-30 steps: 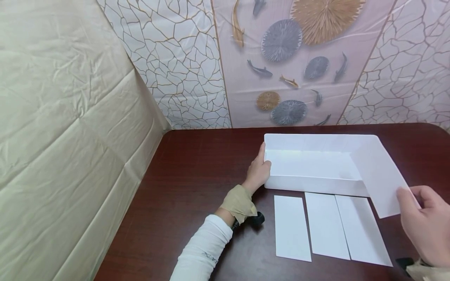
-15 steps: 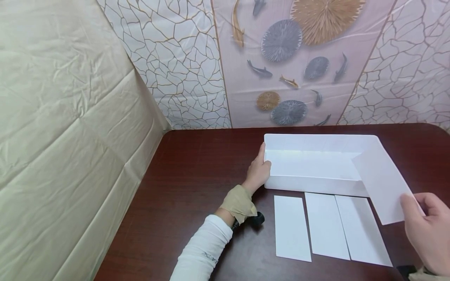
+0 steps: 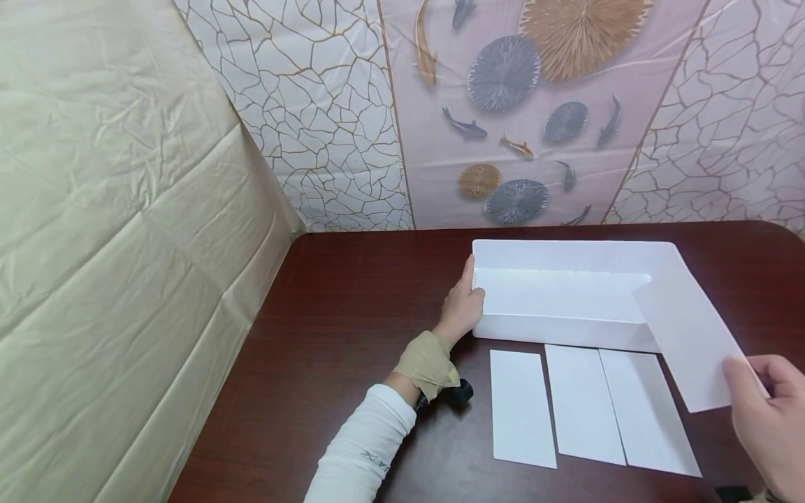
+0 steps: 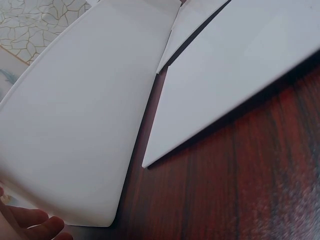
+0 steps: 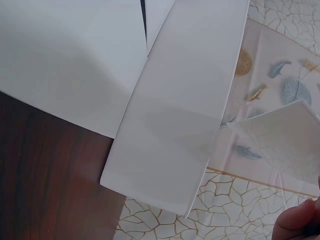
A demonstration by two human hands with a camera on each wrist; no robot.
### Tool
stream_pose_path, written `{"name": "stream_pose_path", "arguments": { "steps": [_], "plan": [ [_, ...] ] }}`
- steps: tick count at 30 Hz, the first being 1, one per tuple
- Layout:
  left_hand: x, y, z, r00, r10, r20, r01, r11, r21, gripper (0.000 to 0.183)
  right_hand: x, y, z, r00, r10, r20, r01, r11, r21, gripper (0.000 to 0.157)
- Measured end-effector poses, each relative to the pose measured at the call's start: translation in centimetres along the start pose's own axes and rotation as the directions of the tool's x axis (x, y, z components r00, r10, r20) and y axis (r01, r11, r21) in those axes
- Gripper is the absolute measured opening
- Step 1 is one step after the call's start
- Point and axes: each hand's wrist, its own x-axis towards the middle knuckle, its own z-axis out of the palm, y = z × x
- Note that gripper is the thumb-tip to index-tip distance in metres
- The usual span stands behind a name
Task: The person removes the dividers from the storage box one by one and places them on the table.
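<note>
A long white open box point(image 3: 560, 328) stands on the dark wooden table. My left hand point(image 3: 460, 311) grips its left end, thumb at the rim; curled fingers point(image 4: 37, 225) show at the box's end in the left wrist view. In my right hand point(image 3: 770, 412), thumb and fingers pinch the near end of a thin white rectangular panel point(image 3: 685, 342). The panel tilts above the box's right end and hides part of it. Its corner point(image 5: 280, 135) shows in the right wrist view. Three similar white panels point(image 3: 523, 409) lie flat in front of the box.
A dark reddish table point(image 3: 352, 300) spreads left of the box. Behind it hangs a patterned cloth point(image 3: 339, 126) with fish and round motifs. A pale creased cloth point(image 3: 126, 244) hangs along the left side. A black device point(image 3: 462, 392) sits at the left wrist.
My right hand has moved toward me and slightly right with the panel, uncovering more of the box's right interior. The left hand and the box stay where they were.
</note>
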Motion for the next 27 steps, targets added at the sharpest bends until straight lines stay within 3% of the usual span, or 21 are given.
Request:
{"name": "stream_pose_path", "arguments": {
  "steps": [5,9,11,12,15,18,21,27],
  "plan": [
    [0.0,0.0,0.0,1.0,-0.003,0.002,0.003,1.0,0.0,0.066,-0.7,-1.3,-0.5,0.999,-0.024,-0.044,0.025,0.999,0.032,0.018],
    [0.0,-0.1,-0.1,1.0,-0.004,0.001,0.004,1.0,-0.003,0.066,-1.3,-3.5,-1.3,0.999,-0.024,-0.039,0.028,0.996,0.088,0.017],
    [0.0,-0.1,-0.1,1.0,0.0,0.002,0.0,1.0,-0.007,0.066,-1.4,-3.5,-1.3,0.998,-0.034,-0.051,0.038,0.995,0.088,0.024],
    [0.0,-0.1,0.0,1.0,0.0,0.002,0.0,1.0,-0.007,0.066,-1.4,-3.7,-1.5,0.999,-0.03,-0.037,0.033,0.995,0.095,0.02],
    [0.0,-0.1,0.0,1.0,0.002,0.003,-0.002,1.0,-0.008,0.066,-1.4,-3.0,-1.4,0.998,-0.033,-0.048,0.036,0.997,0.063,0.024],
    [0.1,-0.1,0.0,1.0,-0.001,0.001,0.001,1.0,-0.004,0.066,-0.8,-0.2,-0.9,0.999,-0.005,-0.032,0.006,0.998,0.055,0.013],
    [0.1,-0.1,0.1,1.0,-0.002,0.0,0.002,1.0,-0.002,0.065,-0.6,1.3,-0.7,0.999,-0.003,-0.047,0.005,0.999,0.045,0.018],
    [0.1,-0.1,0.0,1.0,-0.008,-0.004,0.008,1.0,0.005,0.066,-2.5,-5.4,-2.8,0.999,0.029,-0.036,-0.027,0.998,0.056,0.021]
  ]
}}
